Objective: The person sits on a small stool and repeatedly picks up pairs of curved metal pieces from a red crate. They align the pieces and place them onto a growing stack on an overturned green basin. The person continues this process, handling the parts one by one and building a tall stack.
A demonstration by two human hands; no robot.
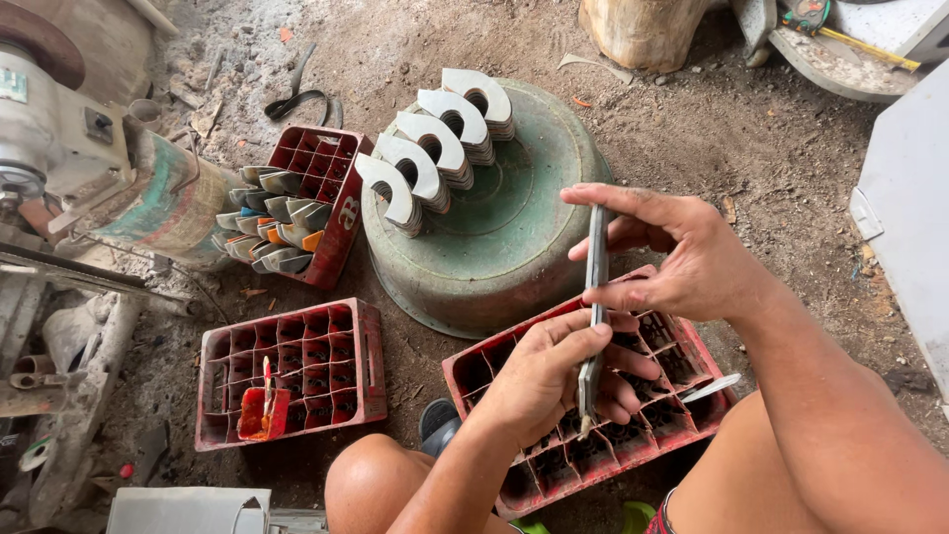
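I hold a thin grey metal blade piece (594, 297) edge-on between both hands, above a red plastic crate (682, 396) with grid cells. My left hand (549, 376) grips its lower part; my right hand (682, 257) pinches its upper end. Another flat metal piece (712, 388) lies across the crate's right side. Stacks of curved metal pieces with holes (435, 148) stand in a row on an upturned green basin (514, 237) just beyond my hands.
Two more red crates sit on the dirt floor: one (326, 198) holding several grey blades, one (287, 371) with an orange scrap inside. A grinder machine (59, 129) stands at left, a log (643, 30) at the back, a white panel (909, 198) at right.
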